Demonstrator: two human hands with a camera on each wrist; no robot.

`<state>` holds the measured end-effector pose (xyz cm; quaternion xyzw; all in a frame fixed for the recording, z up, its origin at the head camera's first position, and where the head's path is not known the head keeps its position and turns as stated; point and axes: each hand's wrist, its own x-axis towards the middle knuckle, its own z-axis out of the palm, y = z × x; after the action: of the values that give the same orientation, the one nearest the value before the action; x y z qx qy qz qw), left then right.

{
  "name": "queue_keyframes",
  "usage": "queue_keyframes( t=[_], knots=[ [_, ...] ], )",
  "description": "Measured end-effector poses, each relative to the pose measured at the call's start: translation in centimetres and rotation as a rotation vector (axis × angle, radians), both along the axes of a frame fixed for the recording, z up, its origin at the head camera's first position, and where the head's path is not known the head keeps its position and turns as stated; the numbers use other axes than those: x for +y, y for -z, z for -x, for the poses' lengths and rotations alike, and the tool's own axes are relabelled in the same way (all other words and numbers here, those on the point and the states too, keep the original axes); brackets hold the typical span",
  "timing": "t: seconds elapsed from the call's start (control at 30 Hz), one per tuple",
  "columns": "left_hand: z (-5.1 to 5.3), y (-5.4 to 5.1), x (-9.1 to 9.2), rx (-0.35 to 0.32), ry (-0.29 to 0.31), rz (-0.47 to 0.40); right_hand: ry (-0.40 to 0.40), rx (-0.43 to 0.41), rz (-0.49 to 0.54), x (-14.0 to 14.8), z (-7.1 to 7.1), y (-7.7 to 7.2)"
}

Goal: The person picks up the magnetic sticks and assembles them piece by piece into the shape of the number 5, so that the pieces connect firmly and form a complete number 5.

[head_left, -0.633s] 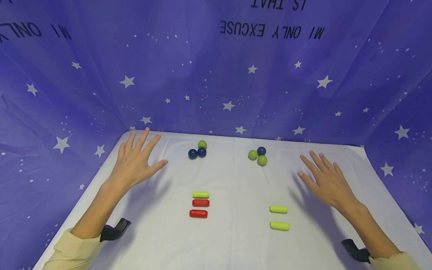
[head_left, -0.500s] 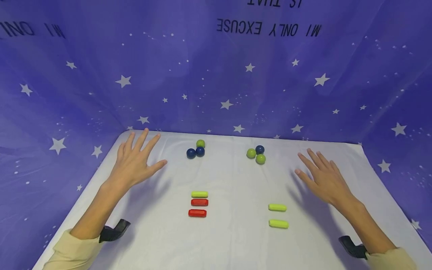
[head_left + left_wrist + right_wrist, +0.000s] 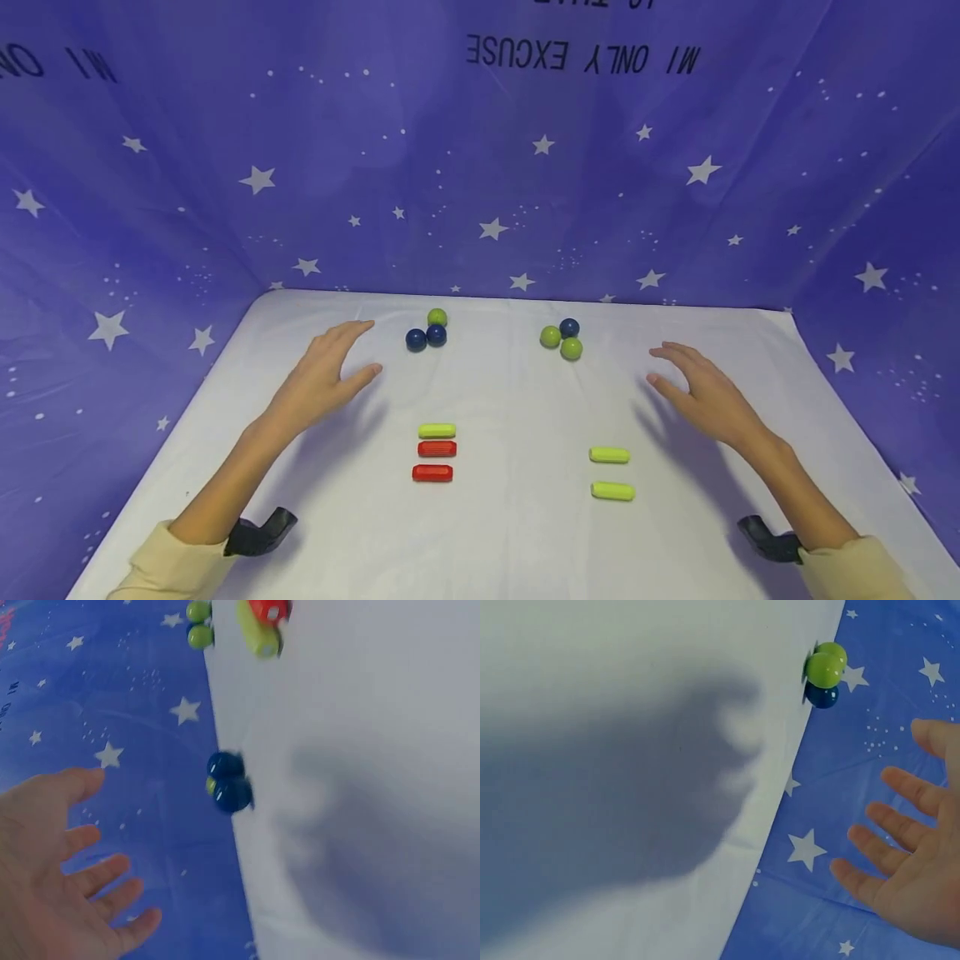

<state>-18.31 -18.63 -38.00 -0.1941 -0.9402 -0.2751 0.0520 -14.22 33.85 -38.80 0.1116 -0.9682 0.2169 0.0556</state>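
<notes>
Both hands have just turned: where their backs and spread fingers faced upward half a second ago, the left hand (image 3: 318, 379) and the right hand (image 3: 708, 398) are now rolled thumb side up, palms toward the middle. Seen from the head, the fingers line up almost edge-on with each thumb well apart; the wrist views show gaps between them, gently bent, pinching nothing. The shadows fall apart from the hands, so both seem to hang above the white table (image 3: 517, 542). The left hand is nearest the far-left cluster, two dark blue balls (image 3: 416, 339) with a green ball (image 3: 437, 317) behind; the right hand is nearest the other, two green balls (image 3: 572, 348) and a blue ball (image 3: 569, 327). Closer to the person, a yellow-green stick (image 3: 437, 431) lies just beside the upper of two red sticks (image 3: 432, 473), while two yellow-green sticks (image 3: 610, 455) lie apart on the right. The whole head view has slid slightly, yet balls and sticks keep their arrangement among themselves. As a judgement, the change is one of hand posture only: nothing has been picked up or shifted, and both palms are free.
</notes>
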Motion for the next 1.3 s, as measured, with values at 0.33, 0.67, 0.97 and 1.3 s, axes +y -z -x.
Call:
queue_keyframes(
  t=[0.33,0.67,0.97,1.3],
  knots=[
    [-0.8,3.6,3.5,-0.128,0.163,-0.265,0.01,0.009,0.224,-0.7,0.8,1.5],
    [-1.8,6.2,5.2,-0.284,0.28,-0.281,0.01,-0.111,0.362,-1.6,1.8,2.4],
    [-2.1,7.6,5.4,-0.275,0.311,-0.251,0.039,-0.212,0.433,-2.6,3.0,2.9],
    [-2.1,7.6,5.6,-0.261,0.319,-0.225,0.088,-0.314,0.528,-3.8,5.1,3.9]
  ],
)
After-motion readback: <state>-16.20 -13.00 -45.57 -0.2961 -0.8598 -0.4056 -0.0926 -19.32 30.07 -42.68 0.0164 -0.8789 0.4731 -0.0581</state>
